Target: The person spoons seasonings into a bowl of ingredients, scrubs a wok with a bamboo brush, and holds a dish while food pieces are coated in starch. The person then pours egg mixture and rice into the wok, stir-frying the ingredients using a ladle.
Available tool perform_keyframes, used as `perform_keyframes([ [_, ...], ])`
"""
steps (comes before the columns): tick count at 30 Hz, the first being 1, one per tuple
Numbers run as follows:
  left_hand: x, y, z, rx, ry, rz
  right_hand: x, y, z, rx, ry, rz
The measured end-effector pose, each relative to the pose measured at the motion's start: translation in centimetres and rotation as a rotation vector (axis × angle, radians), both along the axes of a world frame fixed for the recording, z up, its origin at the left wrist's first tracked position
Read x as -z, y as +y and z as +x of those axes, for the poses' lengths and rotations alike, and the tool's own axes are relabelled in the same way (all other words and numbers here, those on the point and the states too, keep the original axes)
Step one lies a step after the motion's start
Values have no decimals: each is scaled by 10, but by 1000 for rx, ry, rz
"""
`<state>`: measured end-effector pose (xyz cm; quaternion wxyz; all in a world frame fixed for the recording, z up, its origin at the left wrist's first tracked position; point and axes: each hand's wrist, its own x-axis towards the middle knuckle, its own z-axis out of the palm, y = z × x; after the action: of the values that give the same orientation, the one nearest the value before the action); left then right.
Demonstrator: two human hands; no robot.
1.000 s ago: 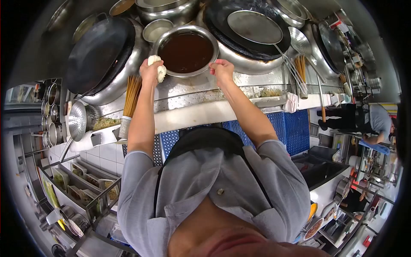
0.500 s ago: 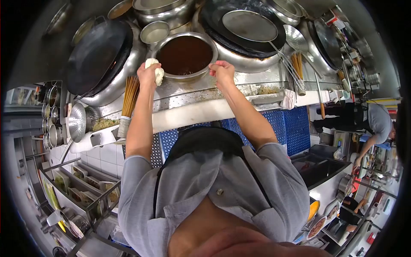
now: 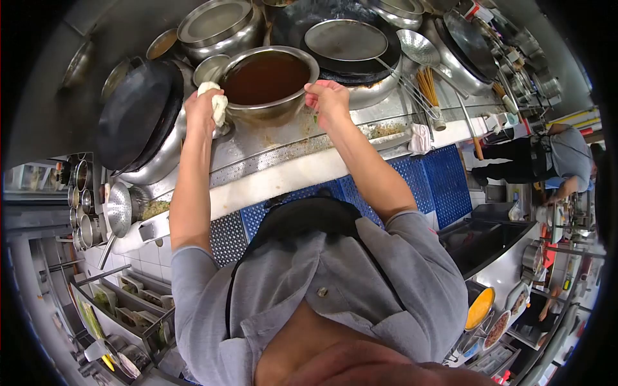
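Observation:
A wide metal bowl (image 3: 265, 116) of dark reddish-brown liquid (image 3: 267, 77) is between my hands, apparently raised above the steel counter. My left hand (image 3: 201, 110) is closed on a bunched white cloth (image 3: 219, 108), which presses against the bowl's left rim. At the opposite rim, my right hand (image 3: 329, 103) pinches the edge with thumb and fingers. A smaller metal pot (image 3: 207, 69) sits partly hidden behind the bowl's left side.
Black woks (image 3: 138, 112) stand left and back right, the latter holding a round strainer (image 3: 346, 40). A perforated ladle (image 3: 418, 48) and bamboo brush (image 3: 427, 87) lie to the right. Another person (image 3: 566, 154) stands far right. A lidded pot (image 3: 215, 22) is behind.
The bowl has come up and shifted slightly left, showing more of its outer wall. Both hands moved with it; the right fingers now meet its rim. The whole view has turned a little.

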<state>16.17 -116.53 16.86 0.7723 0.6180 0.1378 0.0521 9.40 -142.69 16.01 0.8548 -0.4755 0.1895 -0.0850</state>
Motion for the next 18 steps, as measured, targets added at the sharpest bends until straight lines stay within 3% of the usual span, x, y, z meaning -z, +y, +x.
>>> perform_keyframes([
  [8, -56, -21, 59, 132, 24, 165, -28, -22, 31, 23, -12, 150],
  [12, -86, -34, 77, 77, 104, 298, -34, -27, 44, 25, 20, 229],
  [18, -97, -29, 121, 195, 164, 379, -48, -32, 51, 17, 32, 288],
])
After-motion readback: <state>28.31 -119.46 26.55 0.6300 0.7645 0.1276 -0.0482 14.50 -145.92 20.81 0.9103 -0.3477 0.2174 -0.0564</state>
